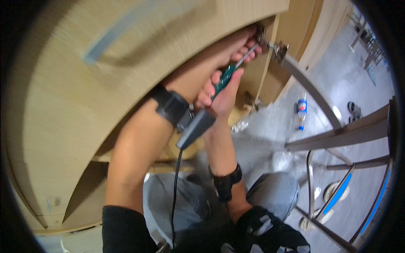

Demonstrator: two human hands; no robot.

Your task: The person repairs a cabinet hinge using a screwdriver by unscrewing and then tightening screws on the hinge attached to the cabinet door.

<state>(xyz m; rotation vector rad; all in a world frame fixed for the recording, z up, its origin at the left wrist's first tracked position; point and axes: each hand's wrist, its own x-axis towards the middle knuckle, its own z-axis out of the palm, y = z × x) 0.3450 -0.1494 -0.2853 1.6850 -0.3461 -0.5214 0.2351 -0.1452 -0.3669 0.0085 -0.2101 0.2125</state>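
We've got the pale wood cabinet door [55, 126] filling the left side. Our right hand [223, 101] and left hand [246, 49] are at its edge: right wrapped firmly round the green-handled screwdriver [225, 82], left's fingers curled beside the shaft, grip can't be told. Tip's near the metal hinge [279, 51].
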